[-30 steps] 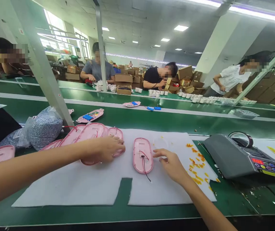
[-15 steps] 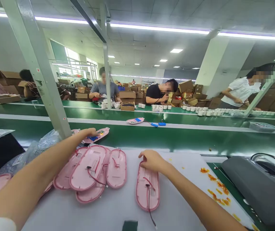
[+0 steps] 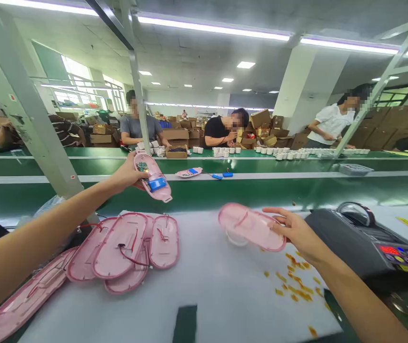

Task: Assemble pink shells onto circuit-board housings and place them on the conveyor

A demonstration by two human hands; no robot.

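The left hand [image 3: 129, 172] has moved from the pile of pink covers [image 3: 120, 259] to the pink case [image 3: 151, 174] with the blue battery [image 3: 157, 185], which lay on the green belt [image 3: 204, 197] and is now raised and tilted. The right hand [image 3: 294, 234], earlier beside the single cover [image 3: 250, 226], now holds its right end, the cover turned sideways and lifted from the white mat [image 3: 218, 290].

A pile of covers [image 3: 120, 259] lies on the left of a sheet [image 3: 143, 314], and scraps [image 3: 298, 288] lie on its right, before a machine [image 3: 350, 247]. Between pile and machine, a separate cover [image 3: 248, 226] is in the right hand [image 3: 298, 233] above the sheet. Behind, a shell [image 3: 155, 174] is in the left hand [image 3: 130, 172] over the counter [image 3: 204, 197]. Farther back, two batteries [image 3: 228, 175] lie right of another shell [image 3: 184, 174].
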